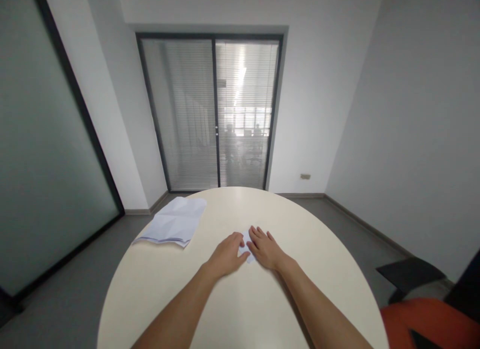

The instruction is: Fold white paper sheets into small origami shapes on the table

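A small folded piece of white paper lies near the middle of the round cream table. My left hand rests on its left part, fingers curled and thumb pressing toward the paper. My right hand lies flat on its right part with fingers spread and pointing away from me. Most of the paper is hidden under the two hands.
A stack of creased white sheets lies at the table's far left edge. An orange chair and a dark chair seat stand at the right. Glass sliding doors with blinds are behind the table.
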`<state>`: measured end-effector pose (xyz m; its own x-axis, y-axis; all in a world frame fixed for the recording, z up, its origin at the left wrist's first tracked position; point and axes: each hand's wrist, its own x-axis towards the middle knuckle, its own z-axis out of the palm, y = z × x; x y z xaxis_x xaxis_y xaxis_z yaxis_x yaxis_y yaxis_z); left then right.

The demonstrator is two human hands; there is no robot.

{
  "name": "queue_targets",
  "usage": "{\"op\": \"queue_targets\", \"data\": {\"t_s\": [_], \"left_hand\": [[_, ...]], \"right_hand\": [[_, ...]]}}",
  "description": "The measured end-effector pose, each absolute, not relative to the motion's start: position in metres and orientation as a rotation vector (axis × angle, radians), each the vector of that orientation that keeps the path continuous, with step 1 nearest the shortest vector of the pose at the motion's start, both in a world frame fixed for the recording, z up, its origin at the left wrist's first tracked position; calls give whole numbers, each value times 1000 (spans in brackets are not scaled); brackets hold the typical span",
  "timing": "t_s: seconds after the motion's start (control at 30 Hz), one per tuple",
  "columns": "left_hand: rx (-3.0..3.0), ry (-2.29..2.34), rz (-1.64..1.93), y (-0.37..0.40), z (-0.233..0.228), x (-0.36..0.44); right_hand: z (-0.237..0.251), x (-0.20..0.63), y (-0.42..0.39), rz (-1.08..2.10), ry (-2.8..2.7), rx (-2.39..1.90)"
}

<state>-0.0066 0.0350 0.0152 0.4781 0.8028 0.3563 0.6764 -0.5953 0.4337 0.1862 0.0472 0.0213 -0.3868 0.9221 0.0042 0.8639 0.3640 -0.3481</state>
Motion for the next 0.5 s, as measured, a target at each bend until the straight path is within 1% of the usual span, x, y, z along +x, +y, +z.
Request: {"op": "queue_targets", "data": {"t_s": [0.13, 0.27, 0.37, 0.5], "left_hand": [[2505, 1280, 776, 33, 17, -7], [2522, 1294, 754, 32, 18, -6], [2544, 1311, 740, 33, 18, -5], [2572, 1345, 730, 32, 20, -4]], "right_hand": [[22, 192, 50, 328, -2305, -1789], [25, 191, 49, 246, -2312, -1625], [26, 186, 46, 322, -2375, -1498], [24, 183, 44, 405, -2409, -1572]]}}
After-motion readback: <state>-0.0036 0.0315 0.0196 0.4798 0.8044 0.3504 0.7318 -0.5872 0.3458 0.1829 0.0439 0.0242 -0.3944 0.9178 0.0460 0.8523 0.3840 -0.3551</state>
